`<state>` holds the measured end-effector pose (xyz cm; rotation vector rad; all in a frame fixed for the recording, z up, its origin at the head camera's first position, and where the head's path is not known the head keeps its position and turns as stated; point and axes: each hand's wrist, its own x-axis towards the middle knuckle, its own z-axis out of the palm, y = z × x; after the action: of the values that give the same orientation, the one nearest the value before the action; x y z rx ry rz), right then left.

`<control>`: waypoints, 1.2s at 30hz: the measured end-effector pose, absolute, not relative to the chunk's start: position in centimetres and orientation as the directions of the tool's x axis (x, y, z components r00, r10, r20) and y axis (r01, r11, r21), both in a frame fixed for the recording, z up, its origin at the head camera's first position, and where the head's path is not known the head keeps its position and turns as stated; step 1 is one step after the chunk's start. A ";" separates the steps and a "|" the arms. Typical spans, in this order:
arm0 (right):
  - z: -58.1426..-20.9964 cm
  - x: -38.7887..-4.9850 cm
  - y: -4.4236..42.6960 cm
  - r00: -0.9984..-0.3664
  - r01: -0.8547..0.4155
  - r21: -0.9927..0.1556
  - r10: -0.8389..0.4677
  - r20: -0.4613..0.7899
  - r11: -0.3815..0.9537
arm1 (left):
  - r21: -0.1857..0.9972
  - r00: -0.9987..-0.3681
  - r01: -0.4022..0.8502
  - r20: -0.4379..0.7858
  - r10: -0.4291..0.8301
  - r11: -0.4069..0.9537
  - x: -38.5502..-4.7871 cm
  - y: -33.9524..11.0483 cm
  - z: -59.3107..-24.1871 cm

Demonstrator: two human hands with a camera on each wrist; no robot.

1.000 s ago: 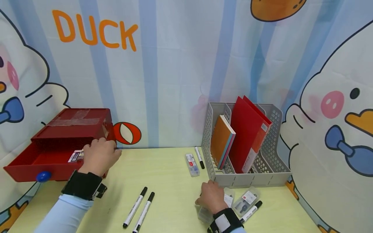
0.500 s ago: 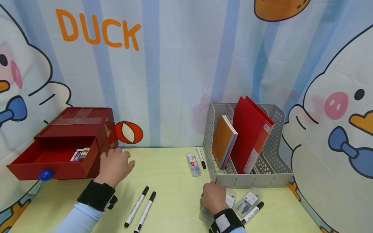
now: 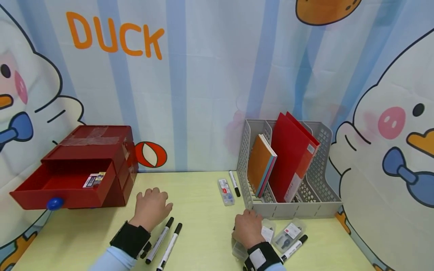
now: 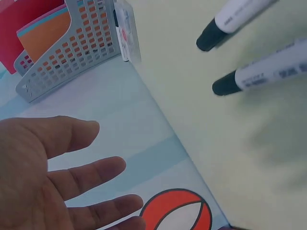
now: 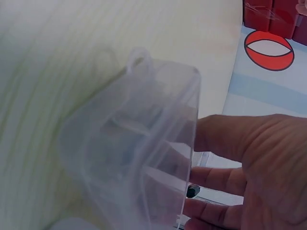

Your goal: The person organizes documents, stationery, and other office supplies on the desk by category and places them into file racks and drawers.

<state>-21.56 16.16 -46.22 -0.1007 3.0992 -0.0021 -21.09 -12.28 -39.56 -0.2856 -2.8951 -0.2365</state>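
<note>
My left hand (image 3: pixel 151 209) hovers over the table by two white markers with black caps (image 3: pixel 169 246), holding nothing. In the left wrist view its fingers (image 4: pixel 93 175) are spread, apart from the markers. My right hand (image 3: pixel 248 227) is at the front of the grey file rack (image 3: pixel 295 210), on a clear plastic case (image 5: pixel 129 143). The right wrist view shows thumb and fingers gripping the case's edge; its contents are blurred. A labelled clear case (image 3: pixel 289 235) and another marker (image 3: pixel 294 248) lie just right of that hand.
At left, a red drawer box (image 3: pixel 93 141) has its drawer (image 3: pixel 64 197) pulled out, with small packs (image 3: pixel 91 180) inside. The rack holds a red folder (image 3: pixel 293 158) and notebooks (image 3: pixel 259 165). A small case (image 3: pixel 225 192) and a marker (image 3: pixel 234 183) lie left of it.
My left hand has left the drawer, moving right and toward me to above the markers. The packs stay in the drawer. My right hand stays at the clear case.
</note>
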 end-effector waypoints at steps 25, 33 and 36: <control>-44.5 -19.6 12.4 -0.942 -0.311 -0.175 -0.279 0.184 0.934 | 0.305 -0.982 0.185 0.032 0.184 0.934 -21.3 -9.3 -41.8; -44.4 -19.1 11.3 -0.914 -0.357 -0.150 -0.312 0.258 0.922 | 0.383 -0.965 0.256 0.043 0.259 0.888 -21.2 -8.2 -41.9; -44.3 -19.1 11.1 -0.905 -0.377 -0.158 -0.326 0.274 0.913 | 0.441 -0.956 0.274 0.029 0.291 0.855 -21.2 -7.7 -41.8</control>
<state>-19.07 11.13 -44.32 -0.6174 3.3098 -0.3547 -21.17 -7.75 -41.76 -0.4668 -3.0630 -0.7186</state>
